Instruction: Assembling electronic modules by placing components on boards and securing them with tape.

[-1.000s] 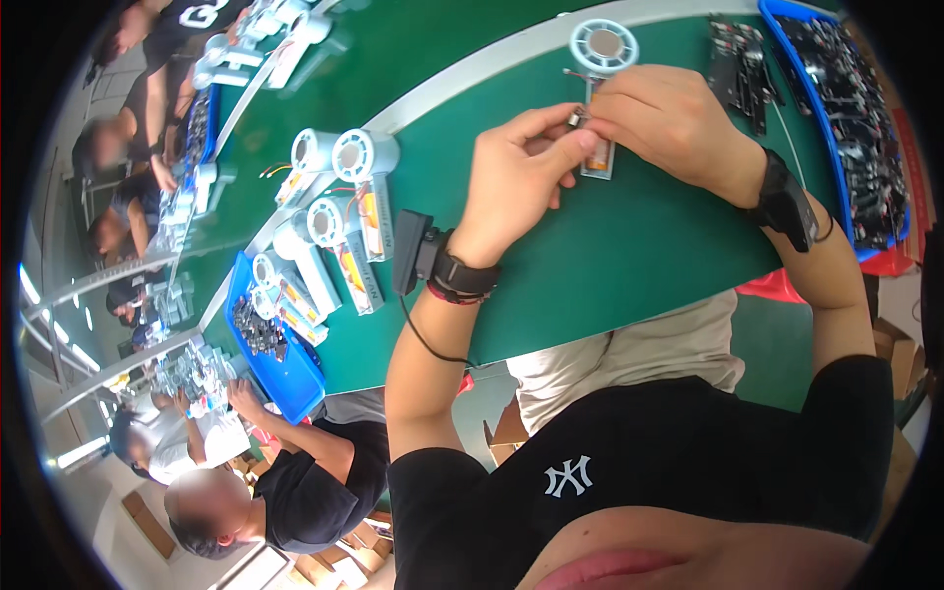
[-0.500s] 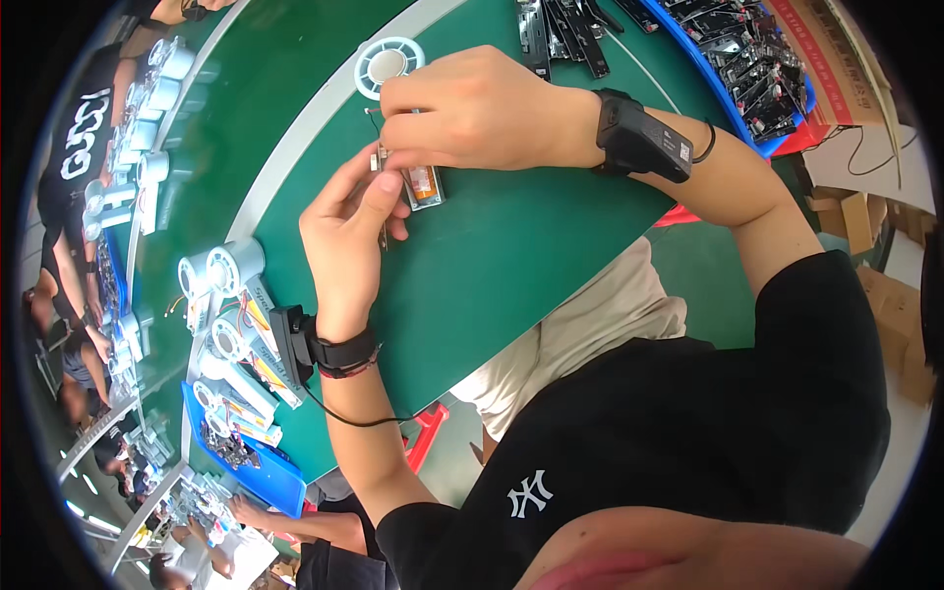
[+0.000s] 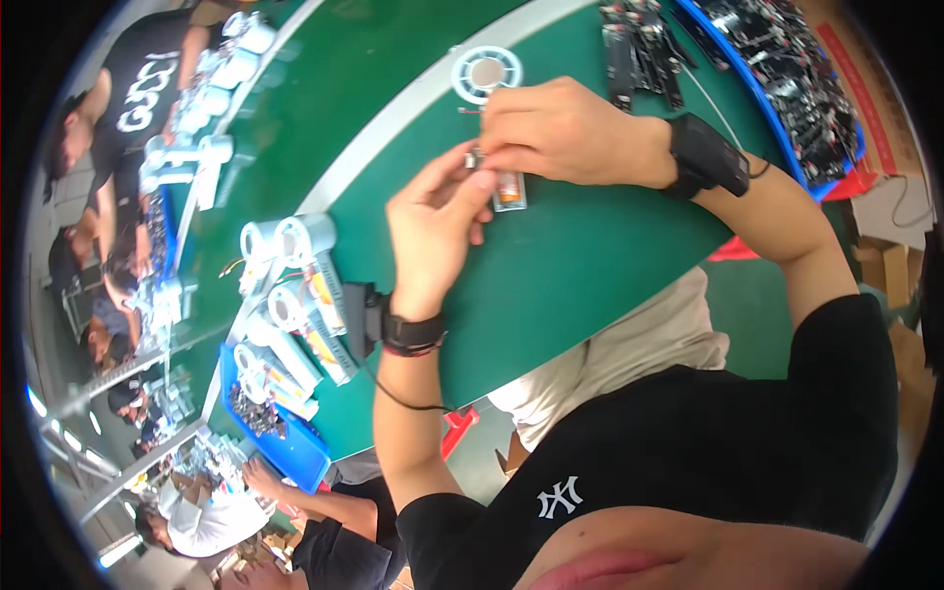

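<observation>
A pale-blue fan-shaped housing lies on the green table, its round spoked head [image 3: 487, 74] beyond my hands. Its handle end, with an orange battery [image 3: 509, 187] inside, shows below my right fingers. My left hand [image 3: 433, 221] is closed, thumb and fingers pinching a small narrow electronic part [image 3: 475, 158] beside the handle. Over the housing, my right hand [image 3: 560, 133] is closed too, its fingertips bent down close to that part. What those fingertips grip is hidden. A short thin wire [image 3: 469, 110] shows beside the head.
Several similar housings [image 3: 305, 241] lie left of my left wrist, near a blue tray [image 3: 295, 454] of small parts. Dark strip-shaped parts [image 3: 639, 59] lie at the far right, next to a full blue bin [image 3: 787, 88]. Co-workers sit along the left, one [image 3: 138, 108] across the table.
The whole view has shifted, so the table and both hands appear farther right. My hands keep nearly the same closed pose around the small part.
</observation>
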Available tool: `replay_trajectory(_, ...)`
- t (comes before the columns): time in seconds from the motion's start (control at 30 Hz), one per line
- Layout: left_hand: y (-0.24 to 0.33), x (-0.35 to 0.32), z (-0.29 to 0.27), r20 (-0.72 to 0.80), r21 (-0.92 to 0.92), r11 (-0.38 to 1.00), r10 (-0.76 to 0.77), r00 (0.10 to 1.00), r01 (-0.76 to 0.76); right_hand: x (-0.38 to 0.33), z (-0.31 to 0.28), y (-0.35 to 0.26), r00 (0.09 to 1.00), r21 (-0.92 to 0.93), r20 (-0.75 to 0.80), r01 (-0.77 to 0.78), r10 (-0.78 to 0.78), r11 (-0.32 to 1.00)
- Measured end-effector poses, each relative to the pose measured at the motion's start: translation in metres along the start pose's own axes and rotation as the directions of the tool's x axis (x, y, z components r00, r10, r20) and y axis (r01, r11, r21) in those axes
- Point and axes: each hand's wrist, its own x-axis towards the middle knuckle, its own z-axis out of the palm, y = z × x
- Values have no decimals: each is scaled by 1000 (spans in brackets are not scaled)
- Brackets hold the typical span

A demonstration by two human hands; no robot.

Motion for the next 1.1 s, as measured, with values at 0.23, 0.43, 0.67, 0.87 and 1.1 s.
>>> replay_trajectory(0.23, 0, -2, -1, -17, 9, 1000, 23, 1000, -22, 2, 2, -11, 997, -11, 14, -76, 76, 997)
replay_trajectory(0.43, -1, 2, -3, -4, 9, 999, 37, 999, -37, 5, 3, -10, 999, -85, -25, -47, 45, 995)
replay_trajectory(0.67, -2, 0, -2, -15, -15, 999, 44, 999, -44, 3, 3, -11, 997, -129, -37, -67, 63, 989)
replay_trajectory(0.87, -1, -2, 1, -43, -2, 999, 38, 998, -38, 4, 4, -13, 996, -164, -85, -24, 10, 986)
replay_trajectory(1.1, -2, -2, 4, -12, -126, 992, 2, 1000, -4, 3, 8, -17, 987, -233, -160, -56, 18, 971)
